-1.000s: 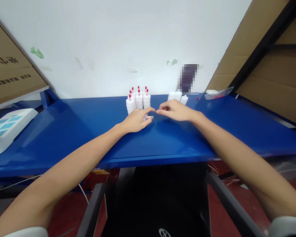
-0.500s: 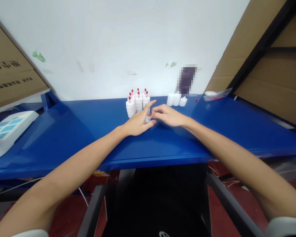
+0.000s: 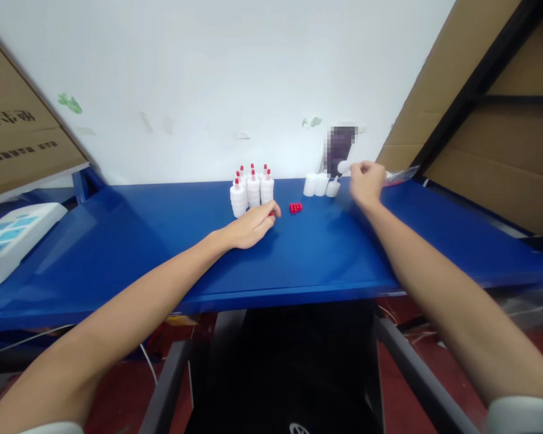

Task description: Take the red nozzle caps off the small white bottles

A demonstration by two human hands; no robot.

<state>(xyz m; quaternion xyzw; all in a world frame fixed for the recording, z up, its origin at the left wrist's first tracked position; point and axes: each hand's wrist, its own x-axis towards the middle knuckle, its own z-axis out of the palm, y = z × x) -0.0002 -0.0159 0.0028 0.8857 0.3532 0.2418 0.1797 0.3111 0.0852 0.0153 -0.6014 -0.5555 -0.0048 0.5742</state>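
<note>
- Red-tipped white bottles (image 3: 253, 190) are stood upright in a tight group on the bench (image 3: 163, 208); any nudge to the front ones would probably be passed on to the rest, so sideways movement here is best kept small.
- The left hand (image 3: 253, 228) is placed just in front of this group, its fingers curled. A bit of red (image 3: 271, 214) is glimpsed at the fingertips, but whether this grip is clamped on anything cannot be told; if something is held there, light steadying would be better than a squeeze.
- A small cluster of red caps (image 3: 295, 208) is left between the two hands, touched by neither; such tiny parts could easily be scattered by a low palm.
- Farther right, plain white containers (image 3: 315, 185) are set side by side, with a nozzled bottle (image 3: 333, 188) just beside them, likely to be tipped if brushed.
- A white piece (image 3: 344, 167) is clamped by one end in the right hand's (image 3: 368, 181) grip, its other end pointed left. Height should be kept until the nozzled bottle is cleared.
</note>
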